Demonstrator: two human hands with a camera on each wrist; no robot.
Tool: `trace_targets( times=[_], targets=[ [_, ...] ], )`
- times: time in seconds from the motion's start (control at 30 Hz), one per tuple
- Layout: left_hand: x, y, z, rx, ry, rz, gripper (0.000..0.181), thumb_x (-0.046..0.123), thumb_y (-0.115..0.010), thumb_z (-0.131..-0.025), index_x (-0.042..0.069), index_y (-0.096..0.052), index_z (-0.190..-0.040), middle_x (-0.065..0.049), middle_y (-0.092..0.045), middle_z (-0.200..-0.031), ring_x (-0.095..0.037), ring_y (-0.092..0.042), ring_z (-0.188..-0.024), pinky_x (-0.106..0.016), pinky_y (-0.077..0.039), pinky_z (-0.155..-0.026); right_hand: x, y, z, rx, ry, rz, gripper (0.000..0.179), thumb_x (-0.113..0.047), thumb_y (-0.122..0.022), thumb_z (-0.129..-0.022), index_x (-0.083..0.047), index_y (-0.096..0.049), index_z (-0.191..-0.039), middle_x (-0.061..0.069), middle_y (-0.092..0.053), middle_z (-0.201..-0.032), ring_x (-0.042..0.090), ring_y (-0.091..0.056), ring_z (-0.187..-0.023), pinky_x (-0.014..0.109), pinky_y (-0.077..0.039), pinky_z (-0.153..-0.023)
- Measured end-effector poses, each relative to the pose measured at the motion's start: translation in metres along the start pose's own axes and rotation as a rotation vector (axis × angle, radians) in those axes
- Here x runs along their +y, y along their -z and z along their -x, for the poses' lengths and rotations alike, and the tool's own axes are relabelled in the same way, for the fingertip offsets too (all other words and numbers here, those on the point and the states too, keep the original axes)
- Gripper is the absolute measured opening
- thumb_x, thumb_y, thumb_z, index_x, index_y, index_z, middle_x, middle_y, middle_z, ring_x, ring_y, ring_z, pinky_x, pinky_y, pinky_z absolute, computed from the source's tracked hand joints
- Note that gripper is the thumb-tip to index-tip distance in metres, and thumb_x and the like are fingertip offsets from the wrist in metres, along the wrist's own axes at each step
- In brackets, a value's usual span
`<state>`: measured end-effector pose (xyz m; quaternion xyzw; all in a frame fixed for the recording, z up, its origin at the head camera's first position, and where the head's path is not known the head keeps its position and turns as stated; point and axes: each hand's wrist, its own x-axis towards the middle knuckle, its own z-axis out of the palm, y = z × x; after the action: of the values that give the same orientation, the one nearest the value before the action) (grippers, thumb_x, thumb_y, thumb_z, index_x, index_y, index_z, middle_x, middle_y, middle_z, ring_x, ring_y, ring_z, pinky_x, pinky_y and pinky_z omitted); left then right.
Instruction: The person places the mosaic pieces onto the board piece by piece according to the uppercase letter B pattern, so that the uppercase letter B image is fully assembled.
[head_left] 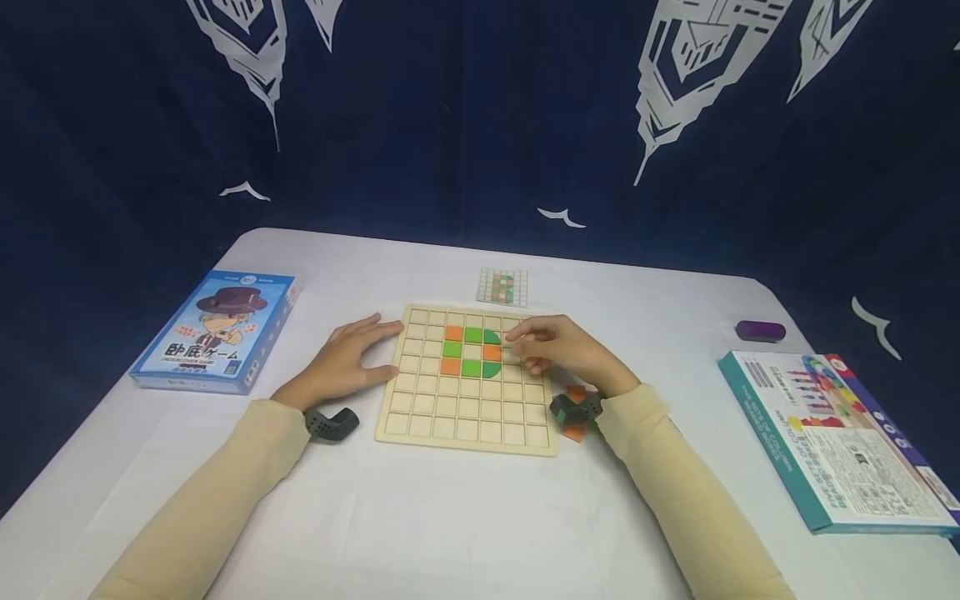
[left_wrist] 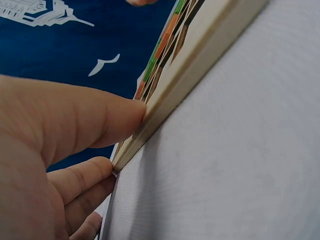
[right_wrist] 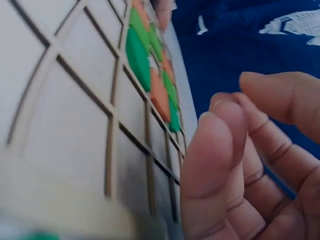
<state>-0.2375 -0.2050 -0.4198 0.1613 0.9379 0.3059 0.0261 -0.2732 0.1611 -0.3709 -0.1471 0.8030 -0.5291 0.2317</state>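
**Pale wooden square grid board [head_left: 467, 446] bears a ring of coloured tiles**

The board lies flat on the white-covered table [head_left: 465, 525]. Round one bare cell sit three square orange tiles [head_left: 454, 333], three square light-green tiles [head_left: 471, 368] and two dark-green rounded-corner tiles [head_left: 491, 370]. The left hand [head_left: 341, 358], fingers extended and thumb set wide of them, touches the board's left edge. The right hand [head_left: 566, 346] hovers over the right side, fingers loosely bent, a narrow gap before the thumb, nothing visible between them. Loose orange tiles [head_left: 573, 432] lie beside the board, partly hidden under the right wrist. Beyond the far edge is a small printed pattern card [head_left: 502, 287]. Farther out are a blue cardboard game box [head_left: 202, 333] to the left, a white-and-teal box [head_left: 847, 442] and a purple rounded object [head_left: 761, 331] to the right, and a navy white-patterned curtain [head_left: 465, 125] behind.
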Motion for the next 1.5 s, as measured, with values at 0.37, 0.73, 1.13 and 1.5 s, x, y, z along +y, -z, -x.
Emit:
trace_targets(
  times=[0.37, 0.73, 1.13, 1.5],
  targets=[
    [0.001, 0.000, 0.000, -0.008, -0.007, 0.005, 0.074, 0.031, -0.075, -0.095, 0.008, -0.051, -0.161, -0.019, -0.042, -0.170, -0.045, -0.025, -0.162, -0.067, -0.014, -0.130, 0.015, 0.036, 0.041, 0.078, 0.016, -0.072, 0.040, -0.009, -0.066, -0.104, 0.015, -0.061, -0.135, 0.008, -0.068, -0.093, 0.013, -0.059, -0.071, 0.026, -0.055, -0.067],
    [0.001, 0.002, 0.001, -0.012, -0.002, 0.008, 0.074, 0.029, -0.074, -0.095, 0.008, -0.049, -0.162, -0.020, -0.039, -0.171, -0.045, -0.023, -0.162, -0.068, -0.013, -0.130, 0.033, 0.068, 0.074, 0.170, -0.009, -0.097, 0.038, -0.011, -0.066, -0.106, 0.012, -0.062, -0.136, 0.001, -0.061, -0.089, 0.013, -0.057, -0.073, 0.026, -0.055, -0.067],
    [0.002, 0.001, 0.000, -0.005, -0.026, 0.011, 0.074, 0.029, -0.076, -0.095, 0.005, -0.051, -0.160, -0.020, -0.043, -0.169, -0.045, -0.025, -0.161, -0.066, -0.014, -0.131, 0.051, 0.083, 0.089, 0.198, 0.015, -0.157, 0.019, -0.009, -0.063, -0.108, -0.006, -0.074, -0.124, -0.003, -0.067, -0.092, 0.010, -0.059, -0.072, 0.021, -0.057, -0.067],
    [0.003, 0.002, 0.002, -0.002, -0.022, 0.015, 0.073, 0.028, -0.076, -0.096, 0.006, -0.051, -0.160, -0.020, -0.043, -0.169, -0.045, -0.025, -0.162, -0.065, -0.014, -0.131, 0.066, 0.090, 0.089, 0.247, -0.054, -0.104, 0.032, -0.011, -0.063, -0.108, 0.005, -0.066, -0.135, -0.003, -0.060, -0.085, 0.010, -0.054, -0.070, 0.020, -0.050, -0.060]
  ],
)
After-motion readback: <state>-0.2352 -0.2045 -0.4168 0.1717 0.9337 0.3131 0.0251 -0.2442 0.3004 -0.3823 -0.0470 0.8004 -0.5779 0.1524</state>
